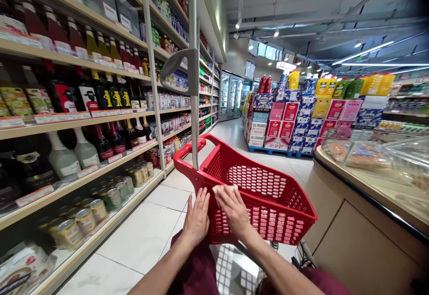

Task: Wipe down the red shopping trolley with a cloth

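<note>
A red plastic shopping cart basket (pixel 231 162) with perforated walls stands in front of me. A red handle (pixel 182 154) rises at its left end. Flat against the solid panel at that end rests my left hand (pixel 197 218), its fingers stretched out and holding nothing. My right hand (pixel 234 211) presses a white cloth (pixel 217 189) onto the near side of the basket, by the upper rim. Most of the cloth is hidden under the fingers. The inside of the basket shows only in part.
A metal pole (pixel 193 120) with a grey hook-shaped piece stands upright by the handle. Shelves of bottles (pixel 107 111) and cans run along the left. A counter (pixel 355 210) with packaged food stands close on the right. Stacked drink cartons (pixel 281 123) are farther ahead.
</note>
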Demonstrator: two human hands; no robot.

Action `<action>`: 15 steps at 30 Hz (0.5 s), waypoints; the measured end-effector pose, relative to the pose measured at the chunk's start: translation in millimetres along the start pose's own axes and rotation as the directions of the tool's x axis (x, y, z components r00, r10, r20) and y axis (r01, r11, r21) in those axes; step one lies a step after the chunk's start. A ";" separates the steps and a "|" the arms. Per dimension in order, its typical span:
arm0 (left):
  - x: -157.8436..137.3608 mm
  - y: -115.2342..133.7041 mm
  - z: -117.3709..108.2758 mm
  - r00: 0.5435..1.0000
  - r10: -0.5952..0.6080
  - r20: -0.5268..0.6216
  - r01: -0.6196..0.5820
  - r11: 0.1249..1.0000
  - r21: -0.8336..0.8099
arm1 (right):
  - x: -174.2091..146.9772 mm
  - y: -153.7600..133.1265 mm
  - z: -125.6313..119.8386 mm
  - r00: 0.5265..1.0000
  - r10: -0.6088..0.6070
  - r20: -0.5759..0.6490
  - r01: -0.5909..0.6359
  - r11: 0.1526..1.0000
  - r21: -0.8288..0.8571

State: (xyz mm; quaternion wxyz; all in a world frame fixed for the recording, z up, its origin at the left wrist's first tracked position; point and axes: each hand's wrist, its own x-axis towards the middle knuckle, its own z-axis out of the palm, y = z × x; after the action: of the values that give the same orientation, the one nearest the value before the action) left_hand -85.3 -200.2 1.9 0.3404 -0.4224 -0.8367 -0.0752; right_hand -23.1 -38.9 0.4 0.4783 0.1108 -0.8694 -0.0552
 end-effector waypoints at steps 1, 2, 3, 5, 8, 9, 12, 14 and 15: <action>-0.4 -3.5 -0.8 1.000 -0.015 -0.012 0.015 1.000 0.008 | 6.8 -1.4 1.7 1.000 0.015 -0.001 -0.015 1.000 -0.009; -1.2 -7.0 -1.7 0.999 -0.028 -0.022 0.028 0.999 0.017 | 10.7 -2.9 4.1 1.000 0.019 0.000 -0.019 1.000 -0.012; -2.5 -10.6 -2.4 0.999 -0.040 -0.031 0.041 0.999 0.026 | 11.6 -4.7 7.0 1.000 0.011 0.001 -0.011 1.000 -0.007; -6.3 -17.7 -3.3 0.997 -0.057 -0.044 0.058 0.997 0.041 | 7.8 -9.6 12.6 0.999 -0.038 0.003 0.038 0.999 0.020; -10.8 -27.1 -4.2 0.995 -0.085 -0.051 0.087 0.995 0.049 | 13.8 -19.1 15.5 0.998 -0.067 -0.014 0.068 0.996 0.049; -10.8 -29.5 -4.7 0.994 -0.099 -0.050 0.101 0.994 0.050 | 23.0 -22.0 14.9 0.998 -0.051 -0.024 0.052 0.997 0.050; -7.3 -34.4 -7.2 0.989 -0.140 -0.043 0.143 0.988 0.063 | 56.1 -28.5 14.1 0.996 0.015 -0.086 -0.011 0.999 0.047; -5.7 -36.7 -8.7 0.988 -0.151 -0.044 0.154 0.985 0.080 | 63.6 -31.5 17.0 0.995 0.015 -0.103 -0.009 0.999 0.052; -6.0 -37.9 -9.1 0.988 -0.150 -0.048 0.154 0.984 0.088 | 60.6 -33.0 18.9 0.995 0.000 -0.095 0.005 0.998 0.058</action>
State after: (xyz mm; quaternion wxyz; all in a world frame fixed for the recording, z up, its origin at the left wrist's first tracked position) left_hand -106.9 -231.8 11.1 0.3696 -0.3397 -0.8619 -0.0712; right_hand -65.8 -86.0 33.3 0.5157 0.1282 -0.8468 -0.0254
